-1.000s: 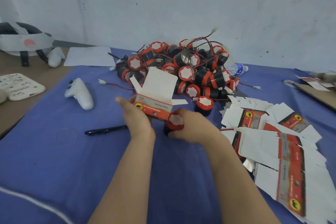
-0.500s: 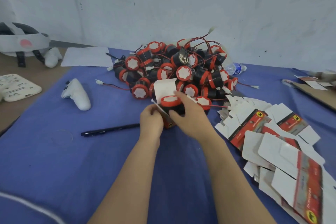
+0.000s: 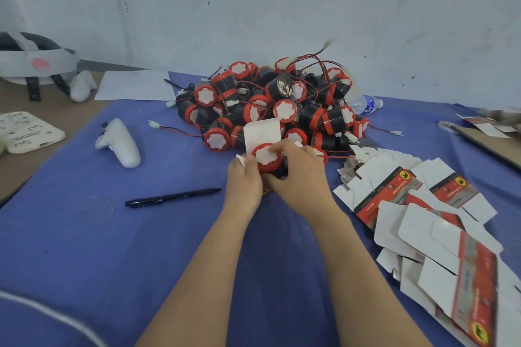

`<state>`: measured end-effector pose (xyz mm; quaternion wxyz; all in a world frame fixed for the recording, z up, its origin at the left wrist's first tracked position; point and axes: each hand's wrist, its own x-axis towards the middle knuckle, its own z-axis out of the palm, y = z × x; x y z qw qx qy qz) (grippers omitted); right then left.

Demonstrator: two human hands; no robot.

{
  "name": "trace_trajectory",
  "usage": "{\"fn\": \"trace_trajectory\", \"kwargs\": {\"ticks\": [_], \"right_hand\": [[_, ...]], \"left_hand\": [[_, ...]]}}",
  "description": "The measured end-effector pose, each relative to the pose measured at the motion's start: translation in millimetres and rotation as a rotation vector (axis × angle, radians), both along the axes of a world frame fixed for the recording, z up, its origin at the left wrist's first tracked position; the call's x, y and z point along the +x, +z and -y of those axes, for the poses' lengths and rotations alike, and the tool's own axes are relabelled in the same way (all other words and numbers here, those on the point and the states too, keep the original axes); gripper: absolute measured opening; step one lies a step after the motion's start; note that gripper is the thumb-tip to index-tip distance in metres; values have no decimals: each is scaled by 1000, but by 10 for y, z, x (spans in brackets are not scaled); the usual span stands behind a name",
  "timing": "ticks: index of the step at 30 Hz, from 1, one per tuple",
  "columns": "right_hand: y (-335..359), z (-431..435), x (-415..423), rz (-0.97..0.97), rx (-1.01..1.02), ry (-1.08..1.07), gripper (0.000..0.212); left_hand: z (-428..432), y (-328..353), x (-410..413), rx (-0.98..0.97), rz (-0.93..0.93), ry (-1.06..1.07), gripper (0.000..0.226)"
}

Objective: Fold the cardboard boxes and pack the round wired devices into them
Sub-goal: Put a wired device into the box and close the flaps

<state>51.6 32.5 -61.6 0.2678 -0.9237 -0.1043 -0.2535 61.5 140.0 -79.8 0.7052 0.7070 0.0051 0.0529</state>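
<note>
Device (image 3: 266, 159) sunk into box (image 3: 262, 132), left hand (image 3: 244, 183), right hand (image 3: 301, 177) gripping them, blue cloth (image 3: 141, 248), wall (image 3: 253, 8)

pale whitish wall (image 3: 282, 8) filled upper half of view. plaster rough and patchy, dotted with small dark specks and scuffs. dark grey strip (image 3: 112, 66) ran along wall base at left. table (image 3: 19, 177) stood against wall, brown top bare at left edge. blue cloth (image 3: 84, 248) covered most of tabletop, lightly creased, faint ring mark near left side. flat brown board (image 3: 496, 146) lay at far right. light soft, cool, even; shadows weak.
</note>
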Motion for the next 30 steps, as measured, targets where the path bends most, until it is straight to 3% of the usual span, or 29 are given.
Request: {"fn": "trace_trajectory", "kwargs": {"ticks": [4,9,15,22,24,27,30], "right_hand": [[2,25,-27,-91,96,105,30],[10,19,-39,-203,46,18,36],[60,-34,-85,-256,-75,-49,43],[138,-46,-99,-340,-127,0,32],[153,-13,-105,-335,-105,9,31],[168,4,-127,-330,53,-35,38],[233,62,-152,-89,157,-271,33]], "left_hand": [[-46,-3,9,75,-24,60,40],[-80,12,17,148,-59,23,39],[-50,28,-29,127,-73,18,22],[-39,4,-17,21,-101,11,16],[-35,13,-28,27,-105,0,13],[1,-16,-54,146,-60,-18,33],[42,-30,-72,328,-11,27,41]]}}
